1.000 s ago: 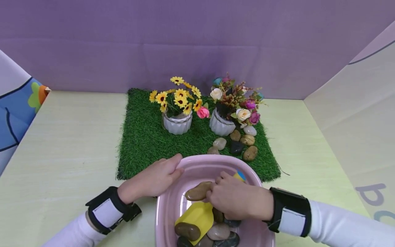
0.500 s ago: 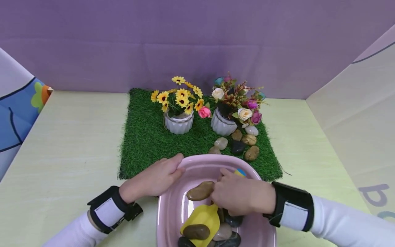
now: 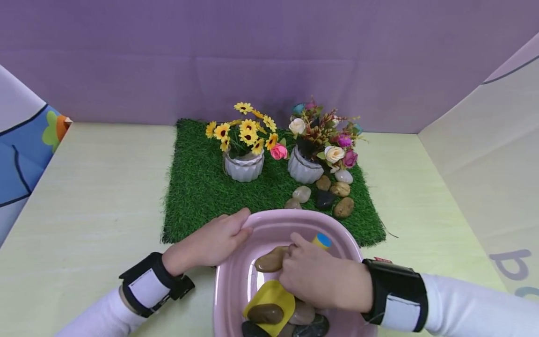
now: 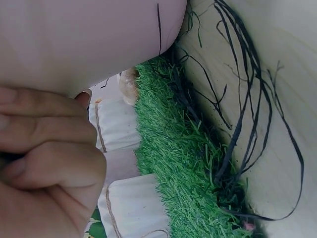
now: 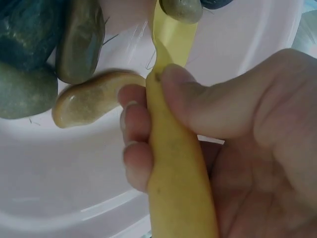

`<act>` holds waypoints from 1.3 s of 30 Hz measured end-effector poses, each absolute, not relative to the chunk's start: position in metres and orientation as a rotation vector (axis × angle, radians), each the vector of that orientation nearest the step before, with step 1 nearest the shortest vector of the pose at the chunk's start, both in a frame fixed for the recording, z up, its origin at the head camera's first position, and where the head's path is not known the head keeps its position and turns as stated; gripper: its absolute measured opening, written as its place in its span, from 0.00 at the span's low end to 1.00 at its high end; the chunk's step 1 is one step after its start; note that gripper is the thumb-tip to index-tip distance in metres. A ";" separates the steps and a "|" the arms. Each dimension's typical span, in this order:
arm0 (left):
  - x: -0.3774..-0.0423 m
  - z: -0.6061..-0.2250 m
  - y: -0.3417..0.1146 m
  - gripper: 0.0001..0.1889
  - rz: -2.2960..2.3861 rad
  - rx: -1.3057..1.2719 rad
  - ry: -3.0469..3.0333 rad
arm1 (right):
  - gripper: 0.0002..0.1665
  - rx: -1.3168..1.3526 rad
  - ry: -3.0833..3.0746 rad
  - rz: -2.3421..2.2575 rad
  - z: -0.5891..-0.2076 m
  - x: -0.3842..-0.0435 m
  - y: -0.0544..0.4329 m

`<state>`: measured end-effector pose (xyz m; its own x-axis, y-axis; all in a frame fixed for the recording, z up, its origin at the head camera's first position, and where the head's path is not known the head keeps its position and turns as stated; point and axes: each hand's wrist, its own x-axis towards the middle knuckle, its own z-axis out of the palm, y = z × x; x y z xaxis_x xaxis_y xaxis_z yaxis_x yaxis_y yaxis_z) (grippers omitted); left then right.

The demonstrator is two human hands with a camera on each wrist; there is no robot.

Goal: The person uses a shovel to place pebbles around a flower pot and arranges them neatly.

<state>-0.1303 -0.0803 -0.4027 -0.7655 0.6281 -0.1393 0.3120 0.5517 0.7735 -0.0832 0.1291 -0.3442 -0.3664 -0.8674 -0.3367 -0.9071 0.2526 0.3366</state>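
Observation:
A pink basin (image 3: 224, 290) stands at the front, with several smooth stones in it. My left hand (image 3: 214, 241) holds its far left rim; in the left wrist view those fingers (image 4: 49, 129) lie against the basin's outer wall. Inside the basin my right hand (image 3: 320, 276) grips a yellow toy shovel (image 3: 275, 290) by its handle, thumb on top and fingers wrapped round, as the right wrist view shows. The handle's blue end (image 3: 323, 240) sticks out behind the hand. A brown stone (image 3: 265, 313) lies on the blade, and a longer tan stone (image 3: 271, 260) is beside the right fingertips.
Behind the basin lies a green artificial grass mat (image 3: 198, 187). On it stand a white pot (image 3: 244, 168) of yellow flowers and another white pot (image 3: 304, 167) of mixed roses. Several stones (image 3: 344, 207) sit by the right pot. A purple backdrop (image 3: 269, 56) rises behind.
My right hand has shifted a little with the shovel, and less of the blade shows. More of the handle's blue end is visible. My left hand has stayed on the rim.

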 end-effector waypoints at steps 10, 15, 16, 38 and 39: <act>-0.130 -0.403 -0.080 0.05 1.070 0.762 2.389 | 0.08 -1.721 2.353 0.740 -0.339 -0.086 0.127; -0.130 -0.403 -0.080 0.05 1.063 0.758 2.392 | 0.13 -1.698 2.346 0.638 -0.339 -0.082 0.127; -0.131 -0.403 -0.080 0.05 1.064 0.758 2.393 | 0.14 -1.697 2.340 0.611 -0.338 -0.082 0.128; -0.130 -0.404 -0.079 0.05 1.055 0.744 2.404 | 0.10 -1.312 2.044 0.210 -0.352 -0.118 0.141; -0.130 -0.404 -0.079 0.05 1.057 0.743 2.402 | 0.09 -1.307 2.038 0.196 -0.353 -0.118 0.142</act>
